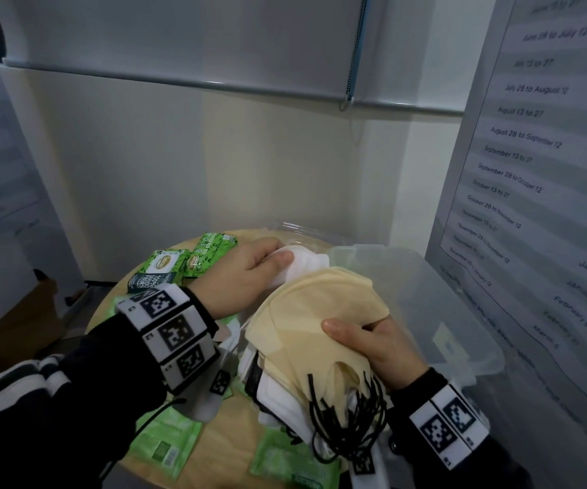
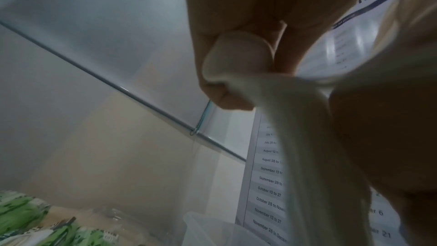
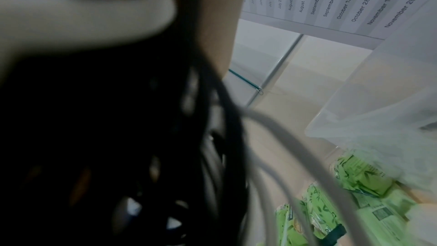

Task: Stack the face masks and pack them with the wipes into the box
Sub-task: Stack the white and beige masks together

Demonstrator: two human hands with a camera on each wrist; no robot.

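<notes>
- Black ear loops (image 1: 350,414) dangle in a tangle nearest the head camera, hanging from the lower end of a stack of face masks (image 1: 306,326) that is beige on top with white and dark layers showing underneath.
- Gripping that stack from its right side is the right hand (image 1: 376,351), thumb pressed on the beige top and fingers curled under; the right wrist view is mostly filled with dark loops and blur.
- Beyond the stack, the left hand (image 1: 246,273) pinches a white mask (image 1: 306,264) between thumb and fingers, holding it just above the far end of the stack; in the left wrist view the pale fabric (image 2: 238,57) is clamped under the fingertips and trails downward.
- Both wrists carry white bands with black square markers over dark sleeves.
- Green wipe packs (image 1: 165,268) lie on the round wooden table (image 1: 228,435): several bunched at the far left edge, flatter ones near the front edge.
- Right of the hands stands the clear plastic box (image 1: 461,312), touching the stack's right side or just beside it; which one cannot be told.
- On the wall to the right hangs a printed sheet of date ranges (image 1: 531,135).
</notes>
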